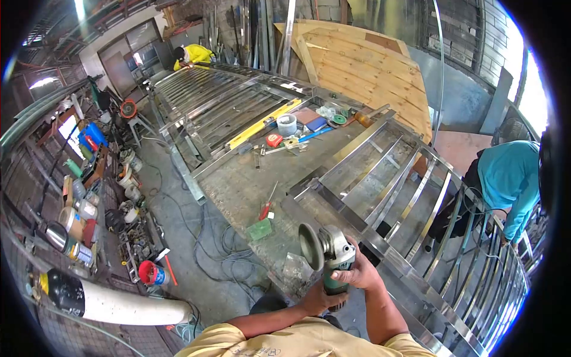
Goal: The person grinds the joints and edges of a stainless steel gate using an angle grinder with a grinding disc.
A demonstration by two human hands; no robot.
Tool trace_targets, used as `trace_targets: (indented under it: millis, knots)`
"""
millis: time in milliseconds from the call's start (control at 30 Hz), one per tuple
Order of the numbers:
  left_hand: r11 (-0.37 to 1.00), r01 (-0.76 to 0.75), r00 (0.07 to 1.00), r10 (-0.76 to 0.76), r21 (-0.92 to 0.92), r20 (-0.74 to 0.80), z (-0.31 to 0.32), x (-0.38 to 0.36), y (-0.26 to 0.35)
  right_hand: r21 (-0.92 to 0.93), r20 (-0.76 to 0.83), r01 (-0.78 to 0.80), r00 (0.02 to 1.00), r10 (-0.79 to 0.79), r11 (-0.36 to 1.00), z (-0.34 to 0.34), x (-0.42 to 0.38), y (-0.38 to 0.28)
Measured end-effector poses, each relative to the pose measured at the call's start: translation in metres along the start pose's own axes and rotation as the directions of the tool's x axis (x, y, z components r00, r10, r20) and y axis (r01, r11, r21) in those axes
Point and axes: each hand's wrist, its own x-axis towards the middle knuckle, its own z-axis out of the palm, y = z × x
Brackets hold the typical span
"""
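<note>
Angle grinder [340, 251]: held in both hands at the near edge of the workbench [232, 196]. Fingers of the left hand [319, 298] are closed around the lower body; fingers of the right hand [360, 269] grip the upper body, with the thumb across it. The disc [311, 247] is located beyond the left fingers, with its broad face turned to the left.

Just left of the disc, a clear sheet [297, 267] lies on the bench. Farther out from the fingers, a green piece [259, 229] lies near a red-handled screwdriver [265, 210]. At the far part of the bench are a red tape measure [274, 140], a white tub [286, 124] and a yellow level [263, 124].

Ahead and to the right of the right fingers, a barred metal frame [340, 206] extends toward a person in a teal top [510, 172], who bends beside the metalwork. A person in yellow [199, 53] leans over another barred frame [205, 110], well apart from both hands.
</note>
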Motion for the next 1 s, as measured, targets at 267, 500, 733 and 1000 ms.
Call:
trace_targets:
  millis: [267,500,733,1000]
  knots:
    - [0.869,0.055,0.996,-0.081,0.492,0.032,-0.099,0.051,0.052,-0.409,-0.461,-0.207,0.887,-0.006,0.889,0.051,0.061,0.006]
    - [0.86,-0.16,0.907,-0.065,0.484,0.416,-0.238,0.124,0.07,0.306,-0.526,-0.017,0.83,0.184,0.952,0.079,0.125,0.048]
    - [0.975,-0.135,0.913,0.192,-0.178,0.361,-0.264,0.193,0.086,0.594,-0.495,0.096,0.827,0.268,0.799,0.124,0.202,0.034]
    - [0.896,0.054,0.889,0.158,-0.44,0.43,-0.316,0.244,0.11,0.622,-0.434,0.054,0.854,0.287,0.781,0.162,0.261,0.04]
